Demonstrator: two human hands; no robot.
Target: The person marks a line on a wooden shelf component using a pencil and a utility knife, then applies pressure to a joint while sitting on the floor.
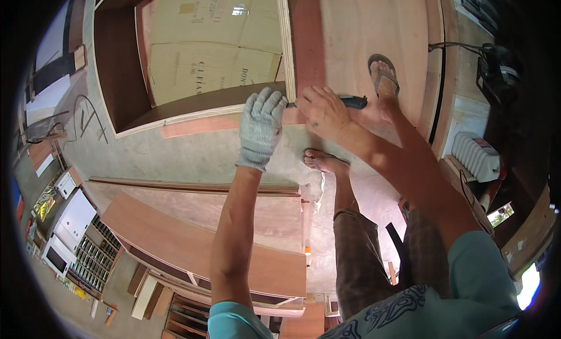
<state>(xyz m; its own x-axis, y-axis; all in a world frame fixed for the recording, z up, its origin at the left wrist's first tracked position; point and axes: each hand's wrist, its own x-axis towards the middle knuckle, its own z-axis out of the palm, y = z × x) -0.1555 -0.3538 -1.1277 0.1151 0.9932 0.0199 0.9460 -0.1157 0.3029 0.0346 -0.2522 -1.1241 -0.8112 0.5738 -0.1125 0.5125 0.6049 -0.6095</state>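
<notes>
Clothing: teal, dark-swirled cloth shirt (421, 315), nearest my camera.
Woodwork: brown, pale-edged open box (117, 64).
Hands: left hand (261, 127), grey knit-gloved, grip unclear to me; bare right hand (325, 112) gripping slim black-handled tool (354, 102).
Tool: at the open box's corner; uneven pressure might skid it gloveward.

cardbd (216, 61) w/in frame (287, 47), panel (374, 23) just r., jug (476, 156) farther r.

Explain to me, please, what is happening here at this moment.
A person is busy at the near right corner of an open wooden box frame. The gloved left hand is at the frame's edge, by the corner. Beside it, the bare right hand holds a dark-handled tool; its working end is not clear. Cardboard shows within the frame.
</notes>
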